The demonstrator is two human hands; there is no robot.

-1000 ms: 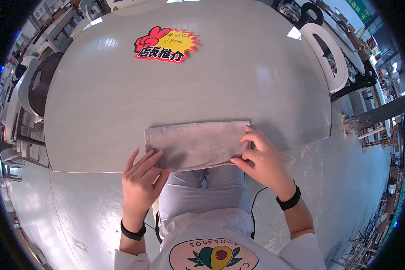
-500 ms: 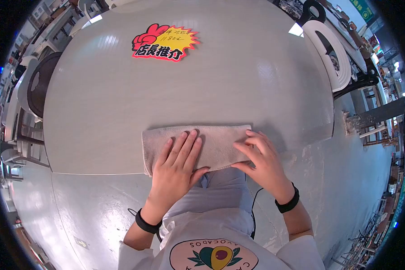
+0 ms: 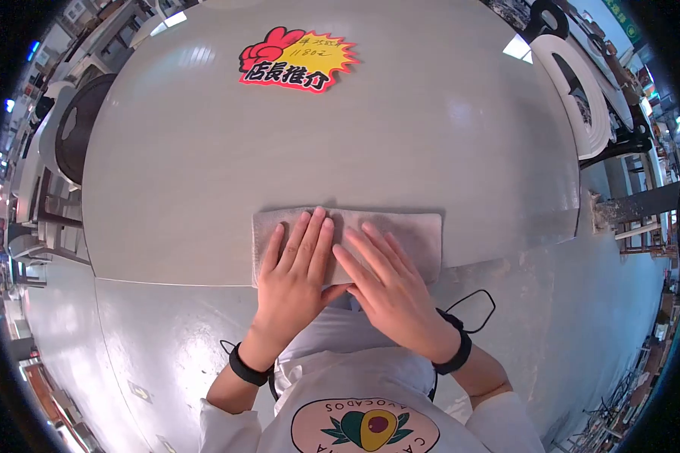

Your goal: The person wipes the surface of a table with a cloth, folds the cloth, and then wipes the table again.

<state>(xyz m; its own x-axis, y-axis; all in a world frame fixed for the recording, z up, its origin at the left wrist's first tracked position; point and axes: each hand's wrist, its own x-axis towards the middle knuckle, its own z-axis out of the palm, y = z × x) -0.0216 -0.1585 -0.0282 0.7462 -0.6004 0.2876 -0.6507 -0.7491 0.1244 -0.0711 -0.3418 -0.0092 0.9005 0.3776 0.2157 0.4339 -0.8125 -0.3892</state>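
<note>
Cloth (image 3: 421, 243): grey-beige, flat oblong strip, on the counter (image 3: 166, 189), right at the near edge, long side roughly along that edge. Right end bare, middle mostly under fingers.

Left hand (image 3: 291, 279): palm down, spread flat on cloth's left half, fingers slightly apart and pointing away from the body, thumb out to the right. Right hand (image 3: 389, 283): also palm down, spread, fingers angled up-left over cloth's middle, next to left hand; can't tell how firmly it rests. Neither hand pinches anything. Thumb tips close together near cloth's lower edge; contact unclear.

Black band on each wrist. White shirt (image 3: 310, 377) with avocado print (image 3: 366, 426), light pants (image 3: 332, 332) just below the counter edge.

Far side of counter: red-yellow sign (image 3: 302, 64), starburst shape, black characters, well apart from cloth. White chair (image 3: 585, 98) at right, dark-backed chair (image 3: 87, 132) at left. Shiny grey floor (image 3: 166, 340) around.
</note>
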